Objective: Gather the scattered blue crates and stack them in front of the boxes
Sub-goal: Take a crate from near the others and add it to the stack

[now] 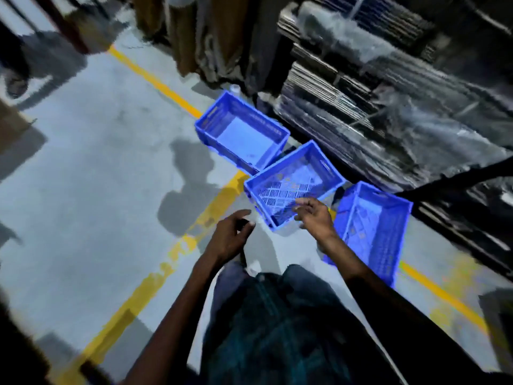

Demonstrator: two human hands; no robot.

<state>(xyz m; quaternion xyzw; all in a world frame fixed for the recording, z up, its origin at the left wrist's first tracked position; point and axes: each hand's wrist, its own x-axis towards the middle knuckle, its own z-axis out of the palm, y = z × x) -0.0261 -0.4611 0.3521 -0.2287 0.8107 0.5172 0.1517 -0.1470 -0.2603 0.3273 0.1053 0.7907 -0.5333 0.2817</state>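
The right hand (315,215) is being held with fingers loosely spread over the near rim of the middle crate (294,184), nothing gripped; whether the rim is being touched cannot be told. The left hand (231,234) is being held relaxed and empty, just left of that crate's near corner. The crate is lying directly ahead, its long axis running from near-left to far-right, and is being flanked by a far crate (241,132) and a right crate (372,229), all on the floor (111,151) beside the wrapped boxes (388,107). The right hand is judged nearer.
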